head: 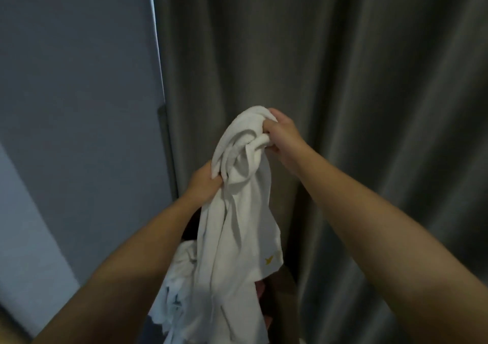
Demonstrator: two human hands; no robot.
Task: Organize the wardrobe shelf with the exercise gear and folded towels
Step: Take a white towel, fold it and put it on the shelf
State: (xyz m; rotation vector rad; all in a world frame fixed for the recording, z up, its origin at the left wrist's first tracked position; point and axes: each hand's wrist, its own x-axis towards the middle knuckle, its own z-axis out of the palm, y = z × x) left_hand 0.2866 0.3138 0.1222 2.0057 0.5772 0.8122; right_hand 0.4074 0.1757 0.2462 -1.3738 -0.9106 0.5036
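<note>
The white cloth (237,225) is held up in the air in front of the person, at the centre of the head view, and touches no surface. The right hand (282,135) grips the bunched top of the cloth, with fingers curled round a rolled edge. The left hand (203,178) sits lower and to the left, with fingers closed into the gathered folds on that side of the cloth. Both forearms reach forward from the lower corners of the view. Below the hands the cloth hangs loose in long folds. A small yellow emblem (269,260) shows near its lower right edge. A second piece of white fabric (177,285) lies lower, just left of the hanging cloth; its support cannot be seen. A grey curtain (369,79) hangs in vertical pleats behind the cloth. A blue-grey panel (79,79) stands to the left of the curtain.
</note>
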